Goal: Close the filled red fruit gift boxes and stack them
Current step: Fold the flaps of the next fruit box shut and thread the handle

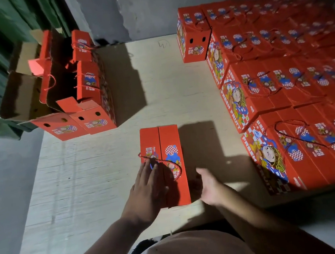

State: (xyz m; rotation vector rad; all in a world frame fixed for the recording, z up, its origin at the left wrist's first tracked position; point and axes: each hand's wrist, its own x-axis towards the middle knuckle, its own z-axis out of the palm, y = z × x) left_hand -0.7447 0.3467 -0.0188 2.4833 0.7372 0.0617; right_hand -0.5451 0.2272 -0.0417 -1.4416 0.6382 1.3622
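The closed red gift box (165, 166) lies mid-desk (85, 175), stiff cardboard, likely heavy with fruit; its rope handle (166, 163) or both long sides look the surest hold. Left hand (148, 188) presses flat and spread on the lid, right hand (209, 186) open and empty just beside, the stack (282, 95) waiting at right.

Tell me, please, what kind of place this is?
Probably a packing or storage room: many closed red gift boxes stacked in rows, open boxes waiting, all on a bare board beside a grey wall.
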